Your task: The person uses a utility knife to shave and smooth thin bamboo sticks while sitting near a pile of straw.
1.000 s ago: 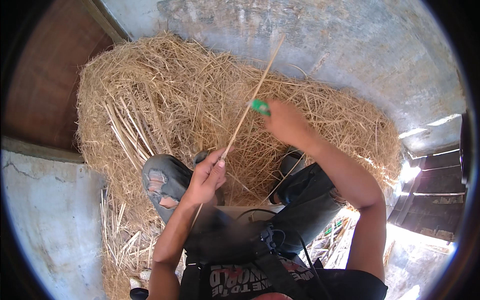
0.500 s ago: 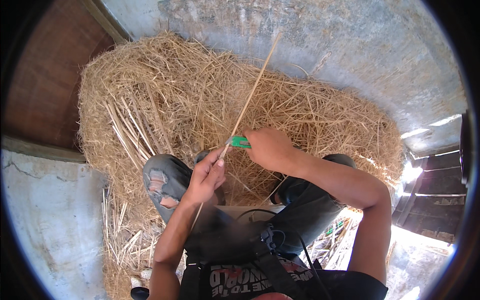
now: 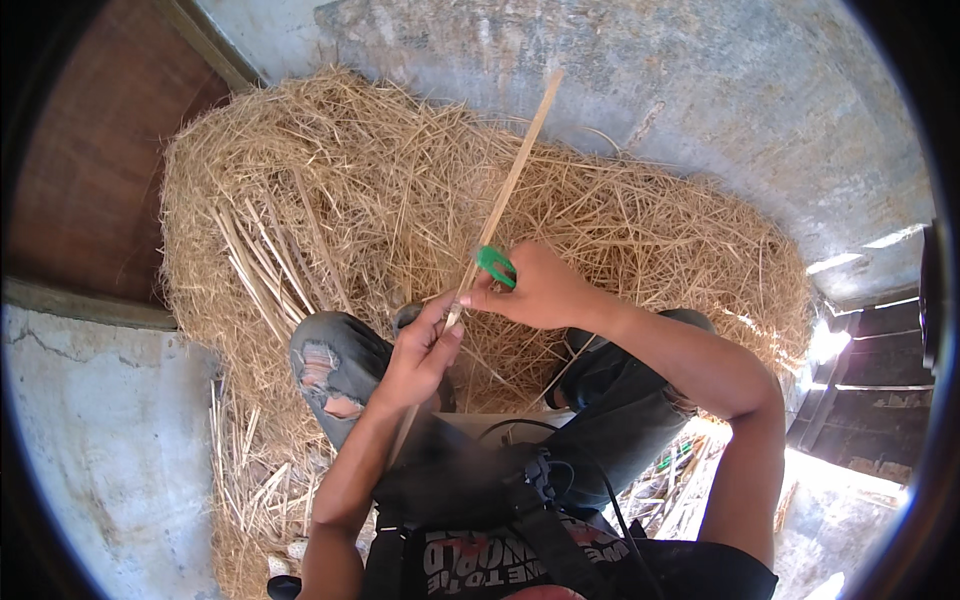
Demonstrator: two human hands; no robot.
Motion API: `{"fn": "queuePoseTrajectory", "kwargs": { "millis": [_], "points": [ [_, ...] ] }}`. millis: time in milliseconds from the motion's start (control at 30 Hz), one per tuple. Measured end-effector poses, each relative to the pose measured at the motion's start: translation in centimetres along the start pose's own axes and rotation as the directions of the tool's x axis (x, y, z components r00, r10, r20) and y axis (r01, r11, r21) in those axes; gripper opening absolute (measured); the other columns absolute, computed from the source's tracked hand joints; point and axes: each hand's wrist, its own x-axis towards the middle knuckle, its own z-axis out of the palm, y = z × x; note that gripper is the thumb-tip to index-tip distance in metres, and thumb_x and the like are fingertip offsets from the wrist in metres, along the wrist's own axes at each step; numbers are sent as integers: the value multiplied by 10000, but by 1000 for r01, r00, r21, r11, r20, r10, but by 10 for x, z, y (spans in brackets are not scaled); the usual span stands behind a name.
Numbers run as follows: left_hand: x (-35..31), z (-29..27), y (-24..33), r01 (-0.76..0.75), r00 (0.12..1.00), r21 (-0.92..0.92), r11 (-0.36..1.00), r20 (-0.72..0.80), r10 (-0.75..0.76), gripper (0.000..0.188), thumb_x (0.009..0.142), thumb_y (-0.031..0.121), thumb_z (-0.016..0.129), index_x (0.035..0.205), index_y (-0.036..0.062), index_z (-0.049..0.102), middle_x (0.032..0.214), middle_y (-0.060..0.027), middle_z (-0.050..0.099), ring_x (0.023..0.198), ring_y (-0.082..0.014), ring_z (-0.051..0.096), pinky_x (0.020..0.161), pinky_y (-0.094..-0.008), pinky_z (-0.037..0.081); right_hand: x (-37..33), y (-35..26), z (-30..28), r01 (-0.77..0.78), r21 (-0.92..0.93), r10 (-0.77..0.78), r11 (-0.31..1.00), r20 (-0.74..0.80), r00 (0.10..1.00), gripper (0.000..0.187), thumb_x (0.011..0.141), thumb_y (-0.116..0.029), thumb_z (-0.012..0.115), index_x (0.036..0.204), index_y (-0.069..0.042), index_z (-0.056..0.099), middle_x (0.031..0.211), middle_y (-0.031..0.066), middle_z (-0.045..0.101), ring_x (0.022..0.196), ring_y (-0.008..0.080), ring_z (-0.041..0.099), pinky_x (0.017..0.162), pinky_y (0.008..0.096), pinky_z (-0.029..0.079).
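While the left hand [image 3: 420,350] pinches the stick [image 3: 505,195] low above the straw [image 3: 330,200], the right hand [image 3: 540,290] closes on a green tool [image 3: 494,265] against it; the stick seems light, stiff and brittle, so holding it low suits it.

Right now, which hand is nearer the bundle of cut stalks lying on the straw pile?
Left. The left hand grips the long stalk just right of the bundle; the right hand, holding a green tool, is farther right.
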Motion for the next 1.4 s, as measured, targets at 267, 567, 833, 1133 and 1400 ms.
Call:
{"fn": "queuePoseTrajectory", "kwargs": {
  "millis": [267,567,833,1133,1400],
  "points": [
    [4,1,0,-42,977,386,921,-176,118,428,1036,117,586,1436,-8,502,727,31,540,628,-40,472,575,-222,387,1,2,0,170,-20,-171,985,-150,974,268,862,-279,799,837,-22,728,615,128,592,535,277,542,560,415,439],
    [3,1,4,-15,979,342,940,-184,83,385,1010,114,626,1372,-13,590,718,21,524,664,-51,459,590,-243,411,3,13,6,16,-237,-65,971,-201,977,179,879,-128,675,1000,3,686,778,199,694,748,384,704,706,487,553],
    [-4,1,3,-110,985,288,951,-98,144,417,1034,82,593,1423,-55,531,915,42,575,793,-28,471,701,-198,419,22,29,-55,-174,-381,21,908,-373,927,261,920,-120,625,1123,44,608,871,253,690,823,412,693,742,522,542],
    [-2,1,8,-62,989,215,975,-115,89,406,1037,100,589,1416,-40,545,741,89,471,663,-9,394,578,-208,335,14,21,-19,-140,-394,34,908,-264,964,240,933,-144,633,1081,38,578,790,249,676,759,445,678,680,540,535],
    [-4,-4,-1,-32,992,102,994,-115,44,406,1055,107,556,1439,-20,523,659,95,409,548,-4,344,490,-208,277,14,18,-5,-58,-384,-40,922,-243,969,217,909,-118,639,1050,33,573,725,244,661,722,447,681,661,540,535]
  ]
}}
